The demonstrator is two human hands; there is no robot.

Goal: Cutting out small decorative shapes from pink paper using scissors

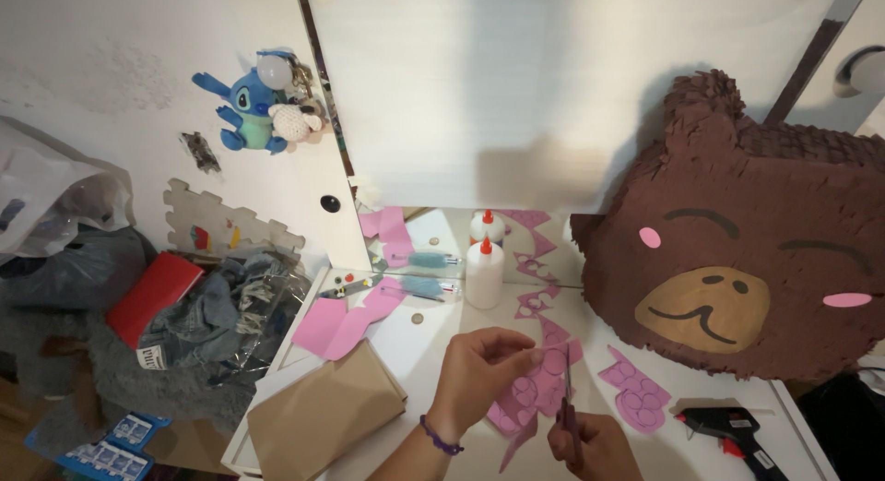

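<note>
The left hand [479,375] is pinching pink paper [535,389] while the right hand [590,444] is gripping scissors [568,403] just below; blades could be nicking fingertips [533,354] or straying off the shape.

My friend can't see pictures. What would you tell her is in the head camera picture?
Two hands cut pink paper over a white table: the left hand holds the paper, the right hand works scissors. A big brown bear piñata sits at right, with a glue bottle behind.
</note>
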